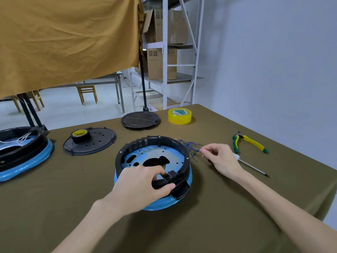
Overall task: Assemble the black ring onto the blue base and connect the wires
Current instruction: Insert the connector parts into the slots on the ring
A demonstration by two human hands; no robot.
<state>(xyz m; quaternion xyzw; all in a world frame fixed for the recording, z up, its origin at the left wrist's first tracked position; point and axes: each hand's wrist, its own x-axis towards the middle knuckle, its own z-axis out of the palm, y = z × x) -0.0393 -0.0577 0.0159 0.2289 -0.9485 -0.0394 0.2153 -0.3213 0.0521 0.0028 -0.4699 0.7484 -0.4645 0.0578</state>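
Centre of the table, and the black ring (153, 143) sits on the blue base (164, 203), apparently seated all round, though the near edge is hidden under the hand. The left hand (140, 187) grips the ring at its six o'clock side, thumb outside and fingers curled over the rim onto a black block there, steadying the whole unit. Off at three o'clock from the ring, the right hand (218, 157) pinches the end of one strand from the loose blue wires (189, 146), which lie tangled on the cloth just beside the ring's rim. Wiring looks barely begun. The trouble spot is that tangle: lifting one strand could drag its neighbours along, or snag a small brass terminal on the cloth. If the left hand slackens, a tug could shift the base or lift the ring. Further out at three o'clock, the pliers (249, 143) and a screwdriver (253, 167) lie close to the right wrist, easy to knock.
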